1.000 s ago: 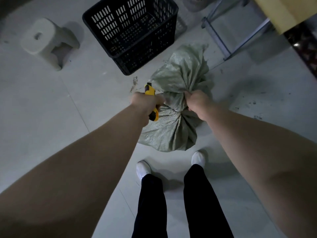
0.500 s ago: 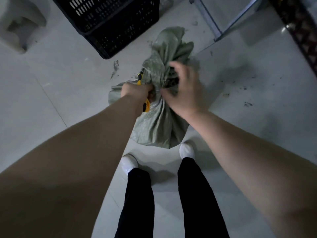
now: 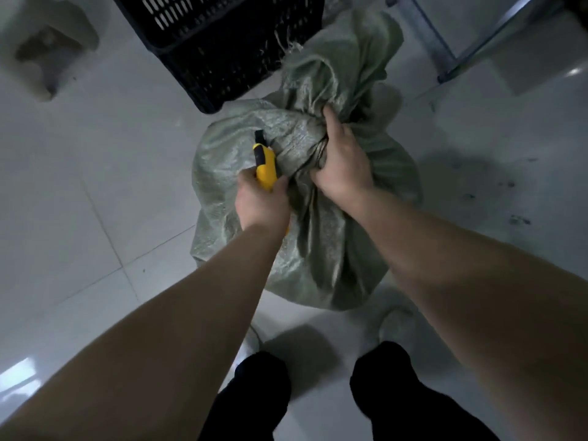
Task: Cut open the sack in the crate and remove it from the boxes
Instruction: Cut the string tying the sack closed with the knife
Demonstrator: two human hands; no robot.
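Now the right hand (image 3: 342, 165) has re-clamped its grip on the sack (image 3: 318, 249) neck, while the left hand (image 3: 262, 203) grips the yellow cutter (image 3: 265, 168) beside it, so cutting looks imminent.

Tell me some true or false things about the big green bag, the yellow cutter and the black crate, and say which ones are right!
1. The sack sits on the floor, outside the black crate. True.
2. The left hand holds a yellow cutter. True.
3. The right hand is resting on the crate. False: it grips the bunched neck of the sack.
4. The sack is already cut wide open. False: its neck is bunched shut and no cut shows.
5. The cutter's tip points towards the sack's neck. True.
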